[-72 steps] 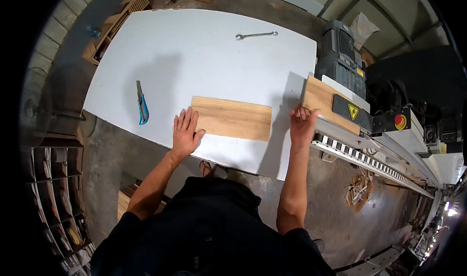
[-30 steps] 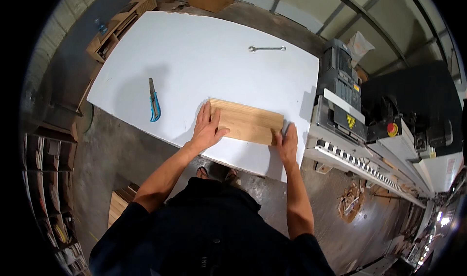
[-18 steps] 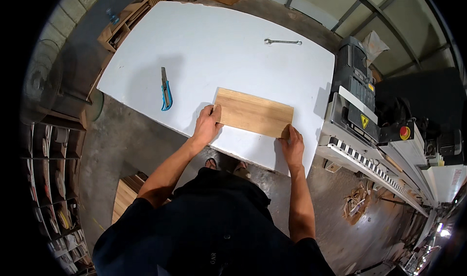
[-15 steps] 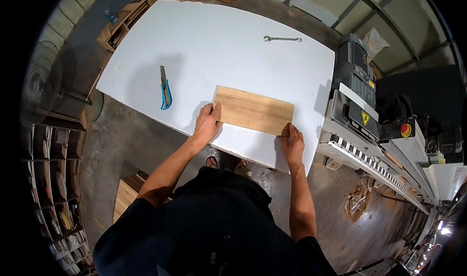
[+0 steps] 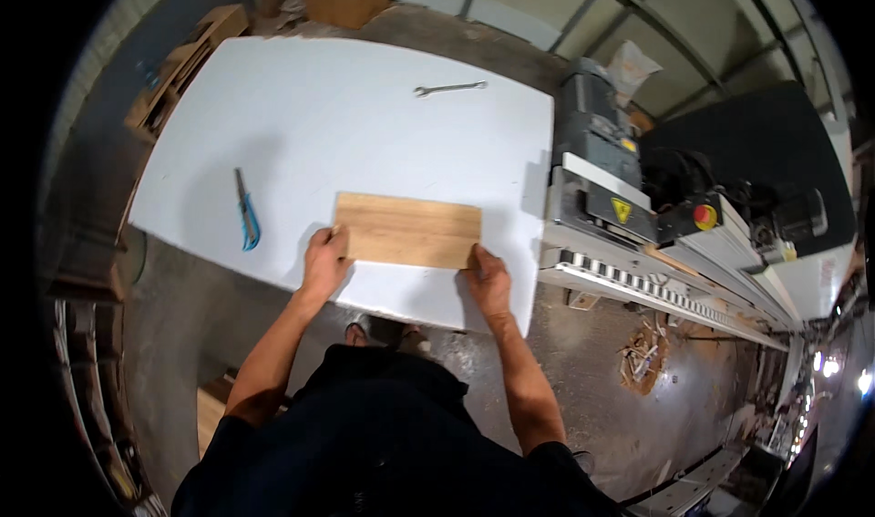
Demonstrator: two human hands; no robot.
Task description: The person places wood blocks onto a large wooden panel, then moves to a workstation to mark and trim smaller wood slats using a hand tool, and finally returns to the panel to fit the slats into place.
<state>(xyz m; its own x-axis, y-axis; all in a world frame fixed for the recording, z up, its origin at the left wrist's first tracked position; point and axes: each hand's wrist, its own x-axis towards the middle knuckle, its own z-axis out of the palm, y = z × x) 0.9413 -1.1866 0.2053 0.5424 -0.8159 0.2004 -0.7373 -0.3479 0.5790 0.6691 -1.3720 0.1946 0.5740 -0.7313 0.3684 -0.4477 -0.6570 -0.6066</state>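
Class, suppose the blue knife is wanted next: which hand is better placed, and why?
The left hand, probably: the knife lies to its left, while the right hand is farther off, at the right end of the board.

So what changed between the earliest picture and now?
The right hand moved left from the machine to the near right corner of the wooden board; the second board it held has left the machine, possibly stacked here. The left hand, flat before, now grips the board's left end. The blue knife and wrench stayed on the white table.
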